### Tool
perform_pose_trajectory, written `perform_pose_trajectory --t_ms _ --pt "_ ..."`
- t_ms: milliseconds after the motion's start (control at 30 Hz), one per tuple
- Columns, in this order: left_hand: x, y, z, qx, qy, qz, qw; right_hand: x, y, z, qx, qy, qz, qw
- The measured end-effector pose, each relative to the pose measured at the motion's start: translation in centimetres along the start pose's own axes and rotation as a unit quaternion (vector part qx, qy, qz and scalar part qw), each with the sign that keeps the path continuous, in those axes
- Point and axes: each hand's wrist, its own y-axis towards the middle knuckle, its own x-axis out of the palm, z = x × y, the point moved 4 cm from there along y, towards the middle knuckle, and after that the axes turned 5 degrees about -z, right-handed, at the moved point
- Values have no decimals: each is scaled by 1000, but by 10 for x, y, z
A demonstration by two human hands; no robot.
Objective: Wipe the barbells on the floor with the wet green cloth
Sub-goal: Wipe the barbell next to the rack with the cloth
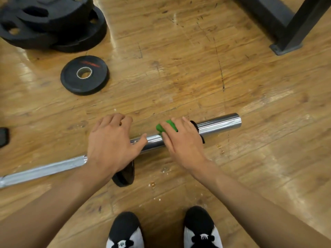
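The barbell (220,123) lies on the wooden floor (179,68), running from the near left up to the right, where its bright sleeve end is seen bare. The green cloth (162,128) is pressed onto the bar at the middle of the scene, just left of a black collar (197,127). It is held there by the right hand (182,140), whose fingers are curled over cloth and bar together; only a small bunch of green shows past the fingers. The left hand (111,140) is laid on the bar a little further left, fingers bent over the far side and thumb stretched along the steel toward the cloth. A small black plate (125,175) is seen on the bar under the left wrist.

The wiping stroke itself is judged to be in hand, with the bar steadied by the left hand. For the next move, the cloth would need to be slid along the shaft under firm pressure, and the bar rolled so that its underside is reached; the sleeve at the right looks yet to be covered.

Droplets (219,146) are scattered on the floor near the bar. Further off, a loose plate (85,76) lies at the far left, a stack of plates (52,24) beyond it, and a dark metal frame (290,29) stands at the far right. Two shoes (125,231) are seen at the near edge.
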Motion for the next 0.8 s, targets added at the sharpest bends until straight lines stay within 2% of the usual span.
perform_pose_trajectory --t_ms 67,167,300,367,500,600,667,800 --pt "6 -6 0 -18 -1 3 1000 -8 -11 30 13 -1 4 1000" --pt "9 -18 5 -45 -23 2 999 -28 -30 85 128 -2 63 990" --pt "4 -24 5 -57 21 -13 998 -32 -37 86 241 -4 102 965" --pt "-2 -20 -5 -71 27 -26 997 -26 -34 55 233 -26 106 966" --pt "5 -33 -10 -32 -46 -39 998 3 -39 -24 75 -15 31 997" --pt "16 -53 -6 22 -71 -36 997 0 -48 -20 -11 -16 1 1000" --pt "21 -62 -6 69 -59 -25 996 -12 -59 16 11 -22 19 1000" --pt "27 -67 -9 134 -75 6 988 -39 -83 98 163 -45 78 983"
